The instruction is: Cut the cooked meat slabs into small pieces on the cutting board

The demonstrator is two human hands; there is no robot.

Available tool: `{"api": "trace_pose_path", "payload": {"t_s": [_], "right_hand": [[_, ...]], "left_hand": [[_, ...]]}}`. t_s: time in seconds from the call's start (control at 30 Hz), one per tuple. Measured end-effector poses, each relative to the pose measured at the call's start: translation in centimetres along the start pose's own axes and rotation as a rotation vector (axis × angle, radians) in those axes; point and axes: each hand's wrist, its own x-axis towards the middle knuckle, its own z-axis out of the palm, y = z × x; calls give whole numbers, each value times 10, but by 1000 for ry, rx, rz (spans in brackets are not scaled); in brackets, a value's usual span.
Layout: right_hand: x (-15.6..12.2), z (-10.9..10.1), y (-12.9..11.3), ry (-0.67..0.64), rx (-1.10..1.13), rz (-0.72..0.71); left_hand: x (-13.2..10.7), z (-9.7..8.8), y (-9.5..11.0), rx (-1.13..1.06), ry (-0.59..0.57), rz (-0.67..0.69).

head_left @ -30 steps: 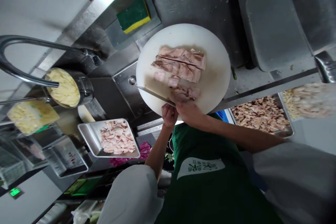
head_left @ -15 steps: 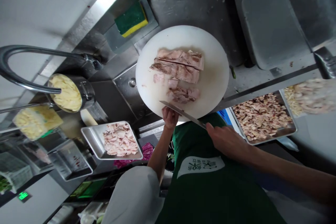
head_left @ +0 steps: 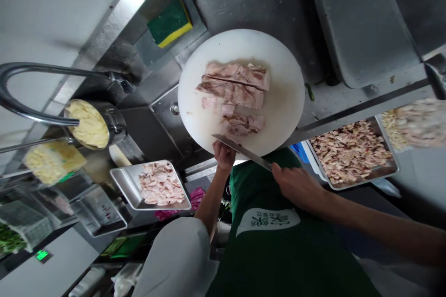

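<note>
My right hand (head_left: 294,184) is wrapped round the handle of a knife (head_left: 247,151), whose blade points left across the near edge of a round white cutting board (head_left: 284,123). My left hand (head_left: 225,155) is closed with curled fingers at the blade, near its tip. What those fingers hold, if anything, is hidden. On the board lie two long slabs of pale cooked meat (head_left: 233,93) side by side, with a dark gap between them. Closer to the knife sits a smaller cut portion of meat (head_left: 244,124), with small loose pieces beside it.
A metal tray (head_left: 123,181) of sliced meat stands at the left, another tray (head_left: 390,171) of chopped meat at the right. A green and yellow sponge (head_left: 170,23) lies behind the board. A tap (head_left: 38,67) arches over a pot (head_left: 113,123) of pale yellow slices.
The view has shifted slightly. Both hands and the knife keep almost the same place at the board's near edge, and the meat has not visibly moved.
</note>
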Motion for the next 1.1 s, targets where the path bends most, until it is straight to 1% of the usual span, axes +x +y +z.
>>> {"api": "trace_pose_path", "payload": {"t_s": [0.13, 0.2, 0.23, 0.3, 0.4, 0.5, 0.6, 0.7, 0.8, 0.87, 1.0, 1.1], "right_hand": [[82, -28, -24, 132, 5, -86], [109, -41, -26, 213, 30, -134], [113, -45, -24, 236, 35, -140], [105, -46, -18, 243, 11, -102], [68, -34, -16, 197, -68, -8], [34, -17, -22, 124, -82, -6], [17, -5, -29, 91, -64, 10], [11, 0, -29, 89, -51, 32], [9, 4, -25, 89, -34, 14], [10, 6, -22, 86, -27, 2], [13, 6, -19, 91, -22, 1], [14, 3, -17, 100, -30, 9]], "left_hand": [[5, -4, 1, -70, 14, 24], [6, -6, 1, -94, -33, 26], [5, -6, 0, -90, -59, 19], [4, -6, -1, -63, -71, 5], [0, -2, -3, -47, -12, 25], [-6, 0, -4, -30, 20, 45], [-12, 1, -7, 62, -10, 25], [-17, 1, -12, 116, -51, 4], [-19, 1, -14, 99, -79, 8], [-17, 1, -13, 77, -64, 10], [-8, -3, -7, 2, 5, 13], [-3, -7, -6, -22, -5, 40]]}}
